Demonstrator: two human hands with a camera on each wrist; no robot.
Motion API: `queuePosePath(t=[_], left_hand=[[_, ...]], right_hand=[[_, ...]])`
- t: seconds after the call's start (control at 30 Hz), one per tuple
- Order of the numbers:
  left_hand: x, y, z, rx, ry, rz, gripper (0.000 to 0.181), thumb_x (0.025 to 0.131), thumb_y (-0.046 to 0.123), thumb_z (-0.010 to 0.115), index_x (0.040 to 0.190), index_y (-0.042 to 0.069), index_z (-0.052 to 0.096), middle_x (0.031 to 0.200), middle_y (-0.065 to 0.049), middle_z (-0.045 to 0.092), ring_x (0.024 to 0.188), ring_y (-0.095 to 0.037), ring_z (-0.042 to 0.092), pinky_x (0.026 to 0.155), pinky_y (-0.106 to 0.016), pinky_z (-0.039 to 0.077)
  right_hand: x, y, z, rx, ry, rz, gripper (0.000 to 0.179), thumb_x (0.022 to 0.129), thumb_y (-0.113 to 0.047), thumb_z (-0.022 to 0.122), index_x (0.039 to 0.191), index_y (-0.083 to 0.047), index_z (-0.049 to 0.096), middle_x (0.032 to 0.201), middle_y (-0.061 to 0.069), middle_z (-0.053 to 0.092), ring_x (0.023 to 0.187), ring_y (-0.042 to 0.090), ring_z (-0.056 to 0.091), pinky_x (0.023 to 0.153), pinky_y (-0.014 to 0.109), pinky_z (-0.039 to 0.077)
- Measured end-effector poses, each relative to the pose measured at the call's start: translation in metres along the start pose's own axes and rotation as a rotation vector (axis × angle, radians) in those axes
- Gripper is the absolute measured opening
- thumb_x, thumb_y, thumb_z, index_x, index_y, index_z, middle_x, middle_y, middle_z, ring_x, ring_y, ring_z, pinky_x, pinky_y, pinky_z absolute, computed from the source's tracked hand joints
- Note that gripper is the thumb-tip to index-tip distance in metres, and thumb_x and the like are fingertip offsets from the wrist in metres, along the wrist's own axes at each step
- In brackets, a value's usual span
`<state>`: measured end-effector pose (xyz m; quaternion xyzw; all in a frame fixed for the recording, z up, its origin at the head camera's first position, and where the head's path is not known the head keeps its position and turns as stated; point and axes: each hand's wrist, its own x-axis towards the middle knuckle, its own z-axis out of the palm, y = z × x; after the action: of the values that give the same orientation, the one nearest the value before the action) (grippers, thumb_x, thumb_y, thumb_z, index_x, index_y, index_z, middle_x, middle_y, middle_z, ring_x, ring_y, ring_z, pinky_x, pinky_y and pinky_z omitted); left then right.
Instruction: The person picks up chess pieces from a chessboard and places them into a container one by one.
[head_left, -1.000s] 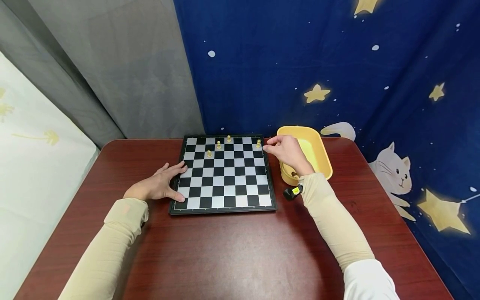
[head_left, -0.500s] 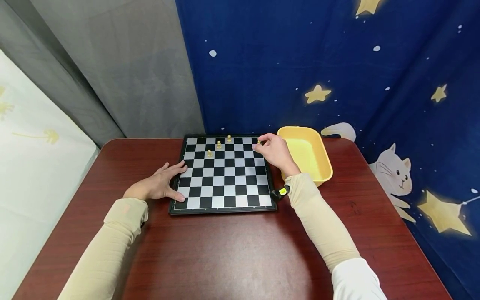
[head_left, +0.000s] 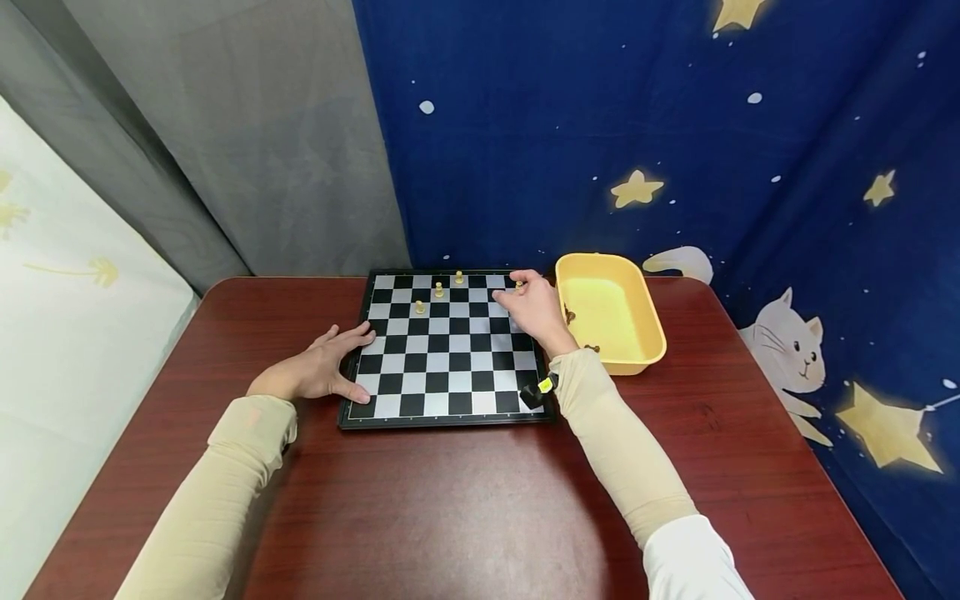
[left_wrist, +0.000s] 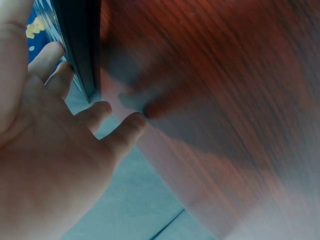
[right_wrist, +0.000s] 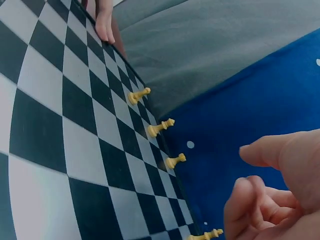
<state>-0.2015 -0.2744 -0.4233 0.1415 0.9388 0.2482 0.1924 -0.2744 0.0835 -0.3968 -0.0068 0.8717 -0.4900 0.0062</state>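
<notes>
A black-and-white chessboard (head_left: 457, 361) lies on the table. My left hand (head_left: 318, 367) rests at its left edge, fingers spread, thumb and fingertips over the border. My right hand (head_left: 536, 310) hovers over the far right corner, thumb and index finger apart with nothing between them in the right wrist view. Partly behind this hand stands a pale yellow chess piece (right_wrist: 205, 235). Three more yellow pieces stand toward the far left: a nearer piece (head_left: 419, 307), a taller crowned one (right_wrist: 160, 128) and a short one (right_wrist: 175, 161) by the far edge.
To the right of the board stands a yellow plastic tub (head_left: 651, 321). Small brown pieces (head_left: 570, 316) lie along its left inside. Behind the table hang a grey curtain (head_left: 285, 150) and a blue one (head_left: 525, 150). The table (head_left: 420, 508) is dark red wood.
My right hand has moved left from beside the tub to over the far right corner of the board. The left hand and the yellow pieces stay where they were.
</notes>
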Motion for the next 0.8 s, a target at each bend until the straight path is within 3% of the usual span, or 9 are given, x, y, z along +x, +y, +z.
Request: queuePosePath(t=[0.2,0.47,0.67,0.8], left_hand=[[0.001,0.0,0.0,0.001,-0.004,-0.007,0.115,0.07,0.048,0.09,0.161,0.01,0.031,0.174,-0.011,0.012,0.155,-0.055,-0.003,0.122,-0.073,0.009],[0.002,-0.002,0.0,0.0,-0.006,-0.015,0.115,0.07,0.05,0.09,0.161,0.012,0.031,0.174,-0.01,0.011,0.156,-0.054,-0.003,0.122,-0.073,0.01],[0.001,-0.001,-0.001,-0.001,-0.008,-0.021,0.115,0.07,0.049,0.09,0.161,0.012,0.031,0.174,-0.01,0.012,0.156,-0.054,-0.003,0.122,-0.072,0.01],[0.001,-0.001,-0.001,-0.005,-0.01,-0.026,0.115,0.07,0.048,0.09,0.161,0.012,0.032,0.174,-0.01,0.012,0.156,-0.053,-0.003,0.122,-0.072,0.01]], right_hand=[[0.004,0.002,0.011,0.083,0.065,0.038,0.06,0.091,-0.03,0.073,0.142,-0.007,0.052,0.087,0.004,0.065,0.049,0.011,0.061,0.05,0.023,0.052],[0.011,0.01,0.02,0.095,0.132,0.089,0.058,0.091,-0.029,0.073,0.142,-0.006,0.054,0.103,0.012,0.076,0.048,0.009,0.06,0.051,0.021,0.051],[0.017,0.018,0.026,0.127,0.207,0.155,0.055,0.092,-0.025,0.073,0.139,-0.005,0.055,0.086,0.008,0.068,0.041,0.006,0.054,0.048,0.02,0.047],[0.021,0.022,0.031,0.204,0.239,0.208,0.054,0.091,-0.024,0.074,0.138,-0.006,0.053,0.08,0.003,0.063,0.038,0.006,0.053,0.044,0.02,0.047]])
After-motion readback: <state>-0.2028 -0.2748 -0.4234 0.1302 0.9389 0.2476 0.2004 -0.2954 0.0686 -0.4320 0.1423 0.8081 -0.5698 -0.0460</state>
